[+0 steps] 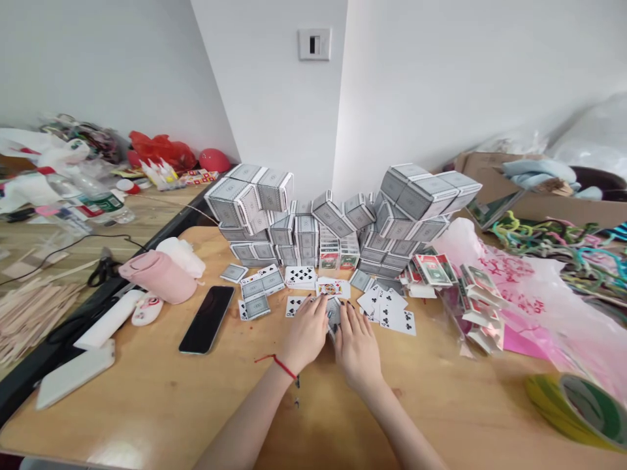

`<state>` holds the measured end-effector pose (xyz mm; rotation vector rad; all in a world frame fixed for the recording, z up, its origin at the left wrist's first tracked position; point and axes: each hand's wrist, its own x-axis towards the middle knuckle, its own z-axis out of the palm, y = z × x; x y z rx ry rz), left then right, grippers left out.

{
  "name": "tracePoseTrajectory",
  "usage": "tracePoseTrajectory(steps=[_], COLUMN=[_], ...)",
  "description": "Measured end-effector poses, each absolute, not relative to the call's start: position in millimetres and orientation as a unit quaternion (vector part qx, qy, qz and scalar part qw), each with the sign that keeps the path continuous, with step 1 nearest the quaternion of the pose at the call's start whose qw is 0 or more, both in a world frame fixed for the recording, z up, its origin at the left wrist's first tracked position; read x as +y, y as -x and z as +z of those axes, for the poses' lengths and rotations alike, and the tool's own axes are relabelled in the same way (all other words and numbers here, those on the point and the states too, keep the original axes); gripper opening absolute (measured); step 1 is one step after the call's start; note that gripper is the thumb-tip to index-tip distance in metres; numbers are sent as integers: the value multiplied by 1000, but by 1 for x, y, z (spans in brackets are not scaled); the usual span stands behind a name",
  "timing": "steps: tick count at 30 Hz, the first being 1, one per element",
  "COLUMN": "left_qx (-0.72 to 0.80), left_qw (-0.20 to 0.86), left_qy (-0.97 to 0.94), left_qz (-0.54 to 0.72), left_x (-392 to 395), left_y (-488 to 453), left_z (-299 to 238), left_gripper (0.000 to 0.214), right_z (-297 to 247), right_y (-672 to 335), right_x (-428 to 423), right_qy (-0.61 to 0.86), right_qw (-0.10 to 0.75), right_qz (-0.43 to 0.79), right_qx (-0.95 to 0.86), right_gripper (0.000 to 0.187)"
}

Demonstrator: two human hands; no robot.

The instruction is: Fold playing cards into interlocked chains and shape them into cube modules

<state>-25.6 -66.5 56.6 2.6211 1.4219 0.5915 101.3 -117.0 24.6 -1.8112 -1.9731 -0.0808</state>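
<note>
My left hand (307,329) and my right hand (358,346) rest close together on the table, on either side of a grey-backed playing card (334,312). Their fingers point forward and press at its edges; both thumbs are mostly hidden. Whether the card is single or several together I cannot tell. Just beyond lies a face card (333,287), with an eight of spades (300,277) behind it. Fanned club cards (385,303) lie right of my right hand, and folded grey-backed cards (262,285) lie to the left.
Card-covered blocks form a left stack (249,202), a lower middle and a right stack (416,196). A phone (206,320) and pink pouch (161,275) lie left. Opened card boxes (480,307), a plastic bag (519,281) and a tape roll (578,405) are right.
</note>
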Motion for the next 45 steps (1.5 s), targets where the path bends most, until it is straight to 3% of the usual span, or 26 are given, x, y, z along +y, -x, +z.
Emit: tracePoseTrajectory(steps=[7,13,18,23,27,31,36,41,45], left_qx=[510,531,523,505,486,462,481,443,443], left_qw=[41,54,179,220,165,109,56,1,26], left_qy=[-839,-814,-757,-744,-785,-809,-796,-812,-810], left_qz=[185,231,349,377,347,347,365,381,383], left_x=[-75,-75,-80,-111,-132,-137,-138,-143,-145], left_y=[17,16,34,65,68,49,27,22,24], left_z=[46,53,42,28,29,30,23,15,12], left_gripper=[41,42,41,53,39,24,11,18,22], right_z=[31,32,29,18,9,-1,-12,-13,-7], right_y=[-92,-98,-118,-137,-151,-154,-150,-153,-154], right_x=[-115,-116,-117,-120,-132,-143,-144,-142,-145], right_qy=[694,661,604,644,601,542,566,567,561], right_qw=[174,189,298,436,480,449,468,466,467], right_qz=[-51,-28,2,-79,-84,-50,-45,-34,-12], right_qx=[-697,-726,-739,-624,-633,-709,-677,-679,-683], right_gripper=[46,43,37,35,21,18,12,11,11])
